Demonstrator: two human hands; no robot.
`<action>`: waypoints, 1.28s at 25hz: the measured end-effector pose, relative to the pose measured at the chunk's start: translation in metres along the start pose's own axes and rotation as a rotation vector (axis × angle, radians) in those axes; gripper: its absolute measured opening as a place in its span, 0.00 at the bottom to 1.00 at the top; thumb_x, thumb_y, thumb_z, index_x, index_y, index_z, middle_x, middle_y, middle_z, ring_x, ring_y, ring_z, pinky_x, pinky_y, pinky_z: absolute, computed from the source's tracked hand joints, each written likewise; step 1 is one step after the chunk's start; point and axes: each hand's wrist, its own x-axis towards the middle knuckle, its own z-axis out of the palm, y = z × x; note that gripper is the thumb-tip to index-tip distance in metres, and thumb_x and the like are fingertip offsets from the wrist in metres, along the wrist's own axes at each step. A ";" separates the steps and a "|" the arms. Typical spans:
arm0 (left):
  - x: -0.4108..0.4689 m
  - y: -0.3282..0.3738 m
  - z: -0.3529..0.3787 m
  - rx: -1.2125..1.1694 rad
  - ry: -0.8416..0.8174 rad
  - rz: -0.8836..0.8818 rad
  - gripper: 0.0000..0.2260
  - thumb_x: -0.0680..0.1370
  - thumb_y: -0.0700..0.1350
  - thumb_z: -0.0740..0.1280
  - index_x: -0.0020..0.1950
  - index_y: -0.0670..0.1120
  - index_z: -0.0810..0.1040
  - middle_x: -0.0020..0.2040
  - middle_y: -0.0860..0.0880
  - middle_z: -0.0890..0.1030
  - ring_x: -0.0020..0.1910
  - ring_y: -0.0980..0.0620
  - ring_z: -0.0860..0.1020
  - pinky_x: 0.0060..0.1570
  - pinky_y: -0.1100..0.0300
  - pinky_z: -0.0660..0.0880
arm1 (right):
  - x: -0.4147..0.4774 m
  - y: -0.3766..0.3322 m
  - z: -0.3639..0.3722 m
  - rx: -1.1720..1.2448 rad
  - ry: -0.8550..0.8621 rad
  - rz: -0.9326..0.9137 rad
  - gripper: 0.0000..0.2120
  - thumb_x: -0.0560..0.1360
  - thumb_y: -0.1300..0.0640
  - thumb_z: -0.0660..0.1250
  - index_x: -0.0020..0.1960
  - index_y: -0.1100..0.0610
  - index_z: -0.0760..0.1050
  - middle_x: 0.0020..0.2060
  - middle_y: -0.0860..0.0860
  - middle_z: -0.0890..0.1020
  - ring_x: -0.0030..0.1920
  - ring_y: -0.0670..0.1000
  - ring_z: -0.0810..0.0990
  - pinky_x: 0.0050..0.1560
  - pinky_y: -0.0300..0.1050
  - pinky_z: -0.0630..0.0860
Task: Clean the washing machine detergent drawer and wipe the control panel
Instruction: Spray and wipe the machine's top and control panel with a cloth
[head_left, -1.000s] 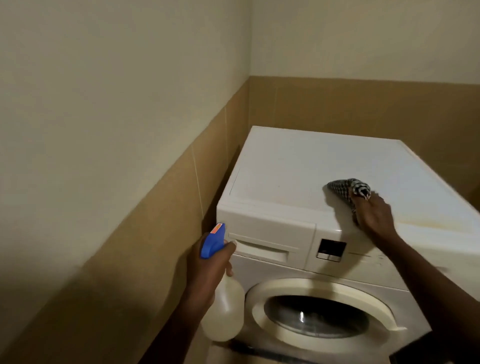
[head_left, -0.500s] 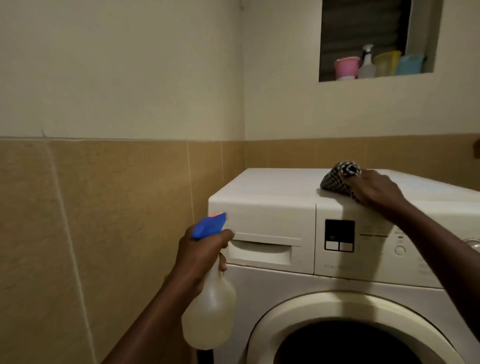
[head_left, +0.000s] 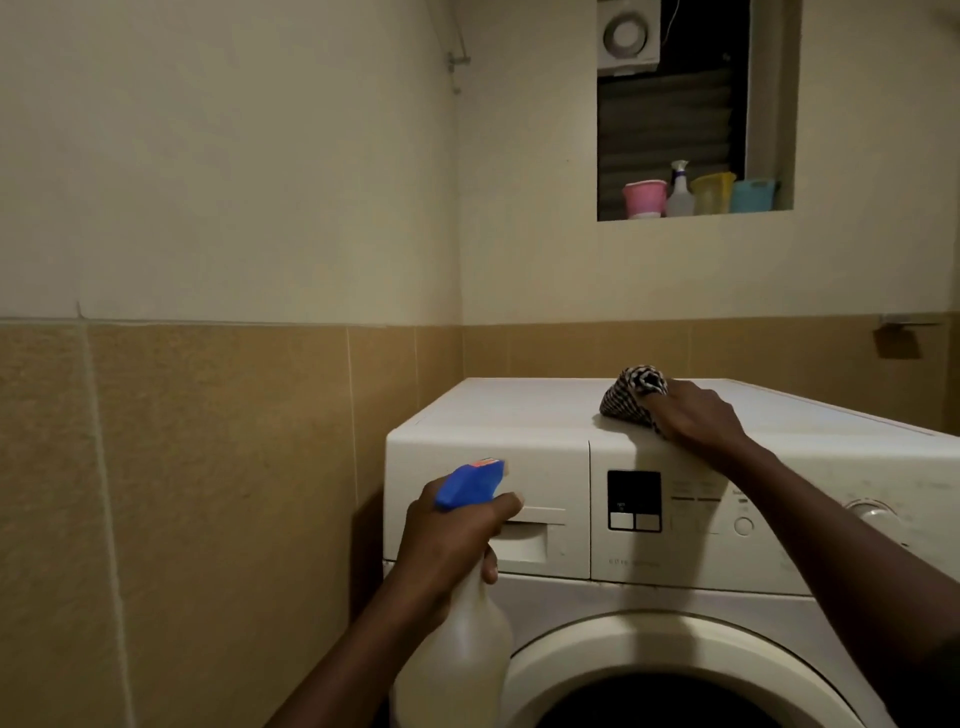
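Head view: left hand (head_left: 452, 540) clenched round the neck of a translucent white plastic spray bottle (head_left: 467, 660) with a blue trigger head. Its nozzle points at the closed white detergent drawer (head_left: 524, 535) from close by. The drawer sits top-left on the front of the white front-loading washing machine (head_left: 498, 415). Right hand (head_left: 701, 415) grasps a bunched black-and-white checked cloth (head_left: 631, 397) and rests on the machine's top at the front edge, directly above the white control panel (head_left: 727, 540).

Step, as judged: start of the drawer stage. The sprayer is up, the drawer not yet pulled out, the panel not yet wiped. The next move likely needs free fingers to hook the drawer's recessed handle and pull. Both hands are full, so either spray the drawer front first or put something down. The cloth is well placed to drop onto the panel.

Writing: none readable. The panel has a dark rectangular display (head_left: 634, 499), a round button (head_left: 744, 526), a dial (head_left: 872, 512) and faint grey print, too small to read. No brand visible. There is a small orange patch at the nozzle tip; any text on it cannot be told.
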 end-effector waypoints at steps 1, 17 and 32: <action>0.001 -0.003 0.006 0.006 -0.024 -0.002 0.13 0.75 0.48 0.71 0.56 0.49 0.73 0.45 0.44 0.80 0.23 0.54 0.72 0.29 0.62 0.75 | 0.000 0.000 0.001 -0.010 0.013 0.004 0.26 0.78 0.40 0.51 0.61 0.58 0.74 0.59 0.61 0.79 0.57 0.62 0.76 0.49 0.48 0.67; -0.012 -0.078 0.004 0.061 0.010 -0.225 0.15 0.74 0.49 0.72 0.56 0.44 0.75 0.43 0.43 0.81 0.20 0.53 0.73 0.25 0.63 0.74 | 0.009 0.004 0.010 -0.061 0.083 0.012 0.22 0.80 0.43 0.53 0.62 0.57 0.74 0.57 0.62 0.79 0.55 0.63 0.76 0.47 0.49 0.69; 0.004 -0.059 -0.064 0.004 0.264 -0.078 0.14 0.74 0.48 0.72 0.53 0.40 0.77 0.36 0.43 0.81 0.21 0.52 0.74 0.31 0.57 0.77 | -0.045 -0.018 0.022 0.310 0.520 -0.156 0.17 0.78 0.53 0.55 0.63 0.56 0.73 0.51 0.59 0.82 0.44 0.56 0.77 0.42 0.46 0.71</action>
